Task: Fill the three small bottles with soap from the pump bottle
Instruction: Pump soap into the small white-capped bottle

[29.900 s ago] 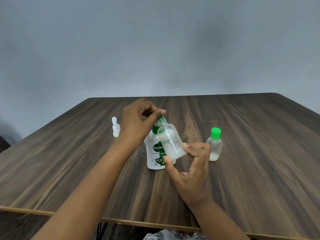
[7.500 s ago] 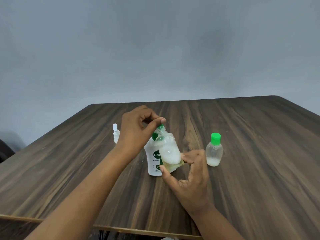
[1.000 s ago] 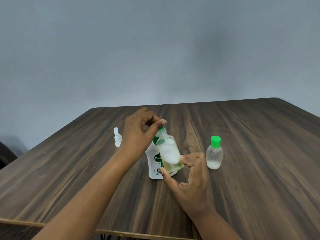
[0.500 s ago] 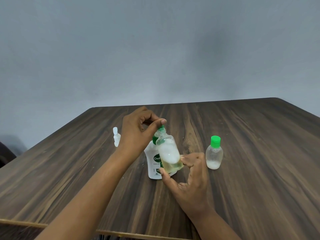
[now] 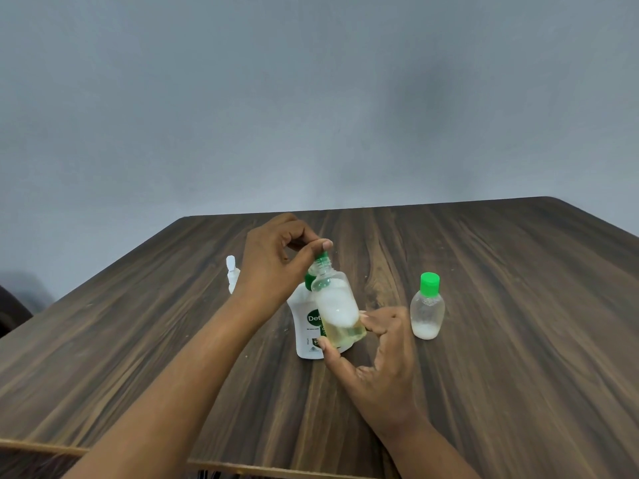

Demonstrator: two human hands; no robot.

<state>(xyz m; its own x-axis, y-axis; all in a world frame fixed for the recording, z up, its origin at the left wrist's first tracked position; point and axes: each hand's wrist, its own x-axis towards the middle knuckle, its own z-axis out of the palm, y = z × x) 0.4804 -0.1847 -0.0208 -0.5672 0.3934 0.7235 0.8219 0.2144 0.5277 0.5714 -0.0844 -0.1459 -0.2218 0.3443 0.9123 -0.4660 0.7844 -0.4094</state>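
Under the left hand (image 5: 276,261), right hand (image 5: 377,347) holds small bottle (image 5: 337,307).

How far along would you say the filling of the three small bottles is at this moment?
About midway. The capped bottle stands closed with only a little foamy soap at its bottom. The right hand holds the open bottle tilted under the spout while the left hand presses the pump bottle; it is part full. The white bottle stands behind the left hand, untouched, contents unclear.
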